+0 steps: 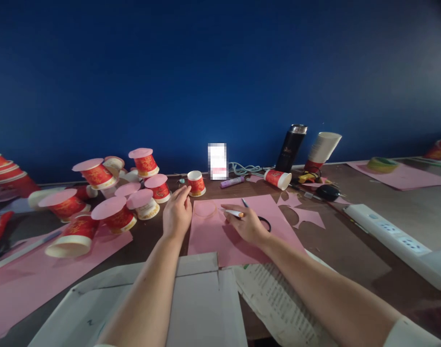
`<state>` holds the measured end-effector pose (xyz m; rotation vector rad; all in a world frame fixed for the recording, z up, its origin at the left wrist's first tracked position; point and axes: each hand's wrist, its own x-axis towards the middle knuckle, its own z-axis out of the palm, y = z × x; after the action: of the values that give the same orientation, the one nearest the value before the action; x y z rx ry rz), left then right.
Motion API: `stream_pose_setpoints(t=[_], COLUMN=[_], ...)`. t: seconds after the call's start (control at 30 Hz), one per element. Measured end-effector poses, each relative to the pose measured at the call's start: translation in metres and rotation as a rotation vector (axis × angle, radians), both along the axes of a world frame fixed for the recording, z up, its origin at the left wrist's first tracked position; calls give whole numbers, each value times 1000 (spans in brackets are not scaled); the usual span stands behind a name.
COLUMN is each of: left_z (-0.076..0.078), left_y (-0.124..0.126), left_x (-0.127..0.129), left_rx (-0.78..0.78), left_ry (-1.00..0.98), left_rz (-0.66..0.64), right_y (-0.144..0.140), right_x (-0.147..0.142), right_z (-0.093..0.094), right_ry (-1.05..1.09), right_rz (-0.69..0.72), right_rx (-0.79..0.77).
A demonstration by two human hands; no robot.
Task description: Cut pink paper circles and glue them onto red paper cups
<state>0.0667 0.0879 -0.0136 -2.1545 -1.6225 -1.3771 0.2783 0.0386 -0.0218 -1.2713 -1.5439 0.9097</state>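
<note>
My left hand (177,212) is at the left of the pink paper sheet (238,246), fingers stretched forward and nothing gripped. Its fingertips are close against a red and gold paper cup (196,184) standing upright; I cannot tell if they touch. On the sheet, a drawn circle (205,209) shows near the top left corner. My right hand (247,224) is closed around a white pen with an orange end (234,213), held low over the sheet. Scissors (266,223) with a black handle lie on the sheet, partly hidden behind that hand.
Several paper cups topped with pink discs (110,208) crowd the left. A purple tube (232,182), a tipped cup (278,179), a black flask (291,147) and paper offcuts (309,218) lie beyond and right. A power strip (390,231) is far right, white cardboard (202,303) in front.
</note>
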Motion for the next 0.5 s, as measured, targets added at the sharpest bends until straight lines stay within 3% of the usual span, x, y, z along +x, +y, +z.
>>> stream_pose_setpoints(t=[0.3,0.5], left_z=[-1,-4], left_y=[-2,-4], left_x=[-3,-4], left_rx=[15,-47], left_ry=[47,92], left_rz=[69,138], right_y=[-4,-5], right_x=[0,1], right_z=[5,5], right_ry=[41,-1], right_rz=[-15,-63], right_rx=[44,159])
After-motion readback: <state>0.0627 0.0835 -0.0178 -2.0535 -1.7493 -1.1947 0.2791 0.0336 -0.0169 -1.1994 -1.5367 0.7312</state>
